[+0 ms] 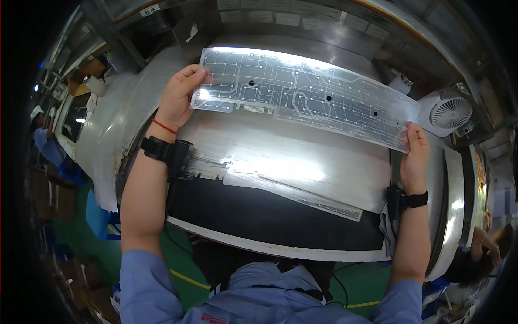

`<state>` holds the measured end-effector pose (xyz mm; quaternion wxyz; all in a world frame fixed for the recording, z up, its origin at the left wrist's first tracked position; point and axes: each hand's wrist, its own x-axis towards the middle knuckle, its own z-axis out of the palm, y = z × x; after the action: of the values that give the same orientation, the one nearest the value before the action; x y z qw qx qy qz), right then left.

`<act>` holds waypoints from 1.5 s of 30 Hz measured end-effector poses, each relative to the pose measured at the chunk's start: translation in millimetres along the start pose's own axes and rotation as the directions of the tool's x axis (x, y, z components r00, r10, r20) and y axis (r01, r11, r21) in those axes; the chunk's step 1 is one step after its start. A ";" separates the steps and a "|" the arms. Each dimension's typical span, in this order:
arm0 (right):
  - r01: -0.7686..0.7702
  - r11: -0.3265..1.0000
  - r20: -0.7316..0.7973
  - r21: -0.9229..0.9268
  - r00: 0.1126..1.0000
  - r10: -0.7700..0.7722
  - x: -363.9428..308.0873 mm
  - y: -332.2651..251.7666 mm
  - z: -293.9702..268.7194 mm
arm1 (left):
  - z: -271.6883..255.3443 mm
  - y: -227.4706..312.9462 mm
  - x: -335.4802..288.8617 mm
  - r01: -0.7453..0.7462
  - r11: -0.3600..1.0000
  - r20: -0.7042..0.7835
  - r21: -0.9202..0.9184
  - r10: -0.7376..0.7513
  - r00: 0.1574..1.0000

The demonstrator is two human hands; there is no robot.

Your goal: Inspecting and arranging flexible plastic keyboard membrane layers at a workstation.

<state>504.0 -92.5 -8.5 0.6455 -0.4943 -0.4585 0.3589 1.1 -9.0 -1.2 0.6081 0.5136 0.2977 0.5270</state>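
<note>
A long, clear keyboard membrane sheet [318, 94] with printed circuit lines and small round dots is held up above the workbench. My left hand [182, 93] pinches its left end, thumb on the near face. At the other end, lower in the picture, my right hand [415, 154] grips the right corner between thumb and fingers. The sheet slants down toward the right. Beneath it, a stack of similar clear sheets [291, 195] lies over the bench, its near edge resting on a black mat [253, 213].
A small white fan [450, 112] stands at the back right, beside a white roll [400, 83]. Papers [287, 19] hang on the back wall. A blue stool [98, 216] is on the green floor at left. Other people [48, 140] sit at far left and right.
</note>
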 end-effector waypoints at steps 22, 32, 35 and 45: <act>0.363 0.886 0.135 -0.288 0.931 -0.338 -3.3 -9.8 -1.2 | -19.3 -16.9 8.4 -0.083 0.957 -0.086 0.276 0.111 0.990; 0.558 0.582 0.234 -0.592 0.810 -0.539 -3.3 -17.0 -4.4 | -5.3 -12.7 5.2 0.013 0.825 -0.215 0.565 0.131 0.968; 0.584 0.544 0.243 -0.603 0.784 -0.572 -0.1 -15.2 -6.2 | -2.3 -8.2 4.1 -0.040 0.807 -0.186 0.589 0.184 0.965; 0.532 0.714 0.180 -0.455 0.840 -0.511 -1.5 -13.5 0.7 | 9.1 -7.2 4.3 -0.198 0.732 -0.077 0.652 0.324 0.943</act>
<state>503.0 -97.1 4.3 0.5647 -0.4836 -0.6673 0.0450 12.9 -7.2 -4.5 0.2874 0.6739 0.4382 0.5209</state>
